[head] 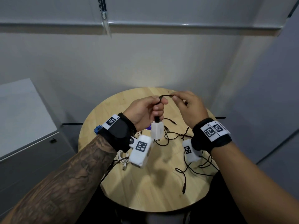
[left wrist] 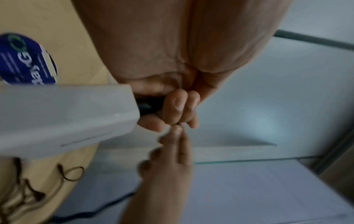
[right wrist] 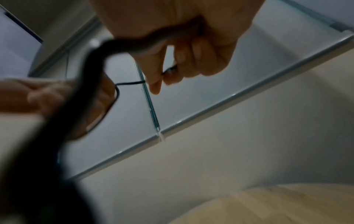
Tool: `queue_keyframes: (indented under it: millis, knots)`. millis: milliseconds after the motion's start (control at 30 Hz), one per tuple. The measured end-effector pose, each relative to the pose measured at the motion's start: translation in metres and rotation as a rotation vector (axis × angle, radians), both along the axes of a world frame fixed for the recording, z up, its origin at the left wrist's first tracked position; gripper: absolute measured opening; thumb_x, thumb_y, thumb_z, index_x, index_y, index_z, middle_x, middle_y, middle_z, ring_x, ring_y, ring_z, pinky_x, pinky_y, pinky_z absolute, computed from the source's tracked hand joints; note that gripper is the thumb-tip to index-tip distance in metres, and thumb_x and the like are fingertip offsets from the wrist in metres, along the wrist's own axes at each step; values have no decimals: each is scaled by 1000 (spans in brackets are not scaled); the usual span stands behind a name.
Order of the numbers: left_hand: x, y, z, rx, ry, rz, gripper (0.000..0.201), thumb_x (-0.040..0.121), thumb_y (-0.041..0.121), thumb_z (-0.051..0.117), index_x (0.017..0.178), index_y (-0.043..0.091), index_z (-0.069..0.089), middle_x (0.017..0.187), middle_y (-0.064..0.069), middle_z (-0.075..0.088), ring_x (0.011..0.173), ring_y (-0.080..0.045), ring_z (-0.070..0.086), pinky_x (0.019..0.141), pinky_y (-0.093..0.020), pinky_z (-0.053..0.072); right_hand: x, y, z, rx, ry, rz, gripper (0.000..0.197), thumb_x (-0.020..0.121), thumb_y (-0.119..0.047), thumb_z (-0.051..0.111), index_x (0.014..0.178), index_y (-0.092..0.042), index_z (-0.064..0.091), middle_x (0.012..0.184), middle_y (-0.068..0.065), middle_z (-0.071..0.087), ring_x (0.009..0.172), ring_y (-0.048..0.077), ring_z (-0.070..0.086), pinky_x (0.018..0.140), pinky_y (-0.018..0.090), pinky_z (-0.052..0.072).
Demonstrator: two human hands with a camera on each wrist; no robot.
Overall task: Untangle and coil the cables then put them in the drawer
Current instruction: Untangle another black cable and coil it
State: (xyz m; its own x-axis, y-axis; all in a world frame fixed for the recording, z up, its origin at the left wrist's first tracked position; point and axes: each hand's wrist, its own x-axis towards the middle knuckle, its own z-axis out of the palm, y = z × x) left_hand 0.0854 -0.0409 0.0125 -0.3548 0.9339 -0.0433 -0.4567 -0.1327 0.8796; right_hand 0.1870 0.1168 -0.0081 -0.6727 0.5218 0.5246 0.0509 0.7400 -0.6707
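You held the black cable above the counter, left hand gripping beside its white charger, right hand pinching farther along. Coiling was beginning; the next move called for feeding slack from the right tangle.

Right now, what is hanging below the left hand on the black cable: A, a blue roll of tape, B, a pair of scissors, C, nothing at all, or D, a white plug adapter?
D: a white plug adapter dangles from the black cable that the left hand grips and the right hand pinches above the round table.
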Motion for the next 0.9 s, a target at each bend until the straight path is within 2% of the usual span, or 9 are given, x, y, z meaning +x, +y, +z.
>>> queue_keyframes:
  millis: [33, 100, 200, 367, 500, 633, 700, 800, 900]
  knots:
    - [0, 2, 3, 53, -21, 16, 24, 99, 12, 32, 98, 5, 55, 65, 2, 35, 55, -11, 36, 68, -30, 41, -2, 0, -6, -59, -39, 48, 20, 98, -26, 58, 111, -24, 73, 95, -12, 65, 89, 5, 60, 84, 26, 49]
    - [-2, 7, 8, 167, -79, 104, 22, 101, 9, 32, 99, 5, 54, 68, 0, 44, 58, -12, 45, 72, -31, 46, -1, -8, -22, -160, -135, 147, 21, 100, -19, 55, 111, -20, 73, 86, -11, 67, 78, -1, 59, 78, 19, 47]
    - [-18, 14, 9, 259, -194, 321, 22, 102, 7, 33, 97, 5, 54, 70, -3, 58, 63, -15, 60, 77, -34, 54, 12, -33, -43, -218, -326, 276, 27, 101, -16, 52, 81, -23, 68, 58, -14, 57, 52, 0, 46, 61, 25, 40]
    - [-29, 15, -19, 197, -186, 525, 22, 103, 6, 33, 93, 7, 53, 72, -3, 70, 71, -17, 71, 77, -35, 55, 27, -62, -45, -245, -355, 443, 30, 102, -23, 52, 79, -38, 64, 55, -13, 50, 50, 2, 42, 56, 18, 36]
    - [-29, 14, -42, 113, -22, 585, 22, 103, 4, 36, 94, 6, 56, 74, -3, 70, 73, -19, 70, 79, -34, 54, 27, -60, -26, -138, -303, 383, 19, 98, -27, 58, 86, -16, 68, 62, 2, 56, 56, 12, 46, 58, 33, 40]
    - [-13, 7, -50, -36, 434, 445, 19, 100, 3, 43, 96, 3, 62, 74, -7, 64, 65, -15, 62, 66, -26, 51, 27, -45, -2, -32, -231, 284, 11, 93, -24, 64, 89, -20, 73, 65, -10, 62, 58, 3, 51, 58, 22, 38]
    - [-1, 5, -47, -87, 525, 285, 22, 102, 10, 40, 92, 3, 58, 70, -9, 56, 58, -16, 53, 58, -22, 44, 25, -36, 9, 56, -194, 205, 10, 91, -25, 65, 89, -24, 75, 71, -13, 67, 63, 0, 55, 60, 17, 37]
    - [7, 2, -33, -112, 442, 91, 29, 99, 21, 37, 82, 6, 56, 59, -3, 40, 53, -18, 33, 53, -26, 34, 18, -23, 16, 70, -123, 149, 8, 90, -24, 68, 88, -26, 75, 79, -11, 68, 70, -1, 56, 64, 14, 37]
    - [4, -3, -14, -70, 209, 52, 28, 95, 13, 31, 80, 7, 54, 55, 2, 30, 50, -14, 25, 57, -30, 33, 12, -17, 9, -174, -2, 166, 11, 94, -21, 66, 99, -26, 75, 85, -14, 69, 77, -3, 59, 68, 12, 40]
